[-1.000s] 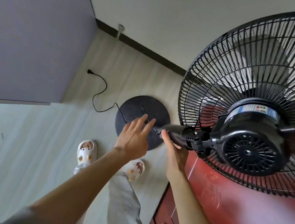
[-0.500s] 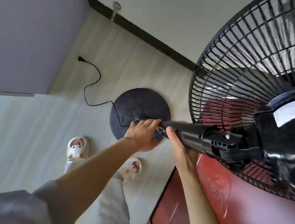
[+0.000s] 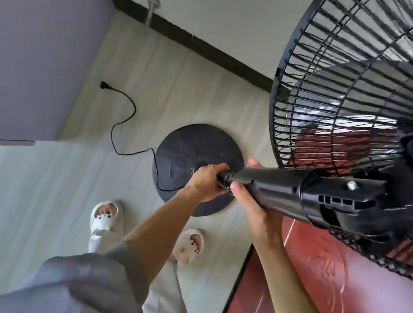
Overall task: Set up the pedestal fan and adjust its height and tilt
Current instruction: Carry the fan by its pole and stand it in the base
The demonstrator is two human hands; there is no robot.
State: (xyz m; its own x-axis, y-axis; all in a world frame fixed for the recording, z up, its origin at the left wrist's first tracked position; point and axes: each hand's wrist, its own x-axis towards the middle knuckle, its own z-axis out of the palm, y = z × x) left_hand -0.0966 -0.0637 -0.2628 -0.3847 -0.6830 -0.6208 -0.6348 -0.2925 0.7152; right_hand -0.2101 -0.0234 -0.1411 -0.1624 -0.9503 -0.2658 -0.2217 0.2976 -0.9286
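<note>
A black pedestal fan fills the right side, seen from above. Its wire cage [image 3: 345,77] sits top right and its neck [image 3: 274,188] runs left and down toward the round black base [image 3: 183,143] on the floor. My left hand [image 3: 206,181] is closed around the pole just below the neck's lower end. My right hand [image 3: 253,211] wraps the neck from underneath, thumb on its near side. The pole below my left hand is hidden.
The fan's black cord [image 3: 124,117] loops across the pale floor to a loose plug [image 3: 102,85] near a grey wall. A red cabinet [image 3: 340,289] stands at the right. My two feet in white slippers [image 3: 104,218] stand beside the base.
My left hand went from open above the base to closed on the pole. The fan head has come closer to the camera and now looms larger at the right.
</note>
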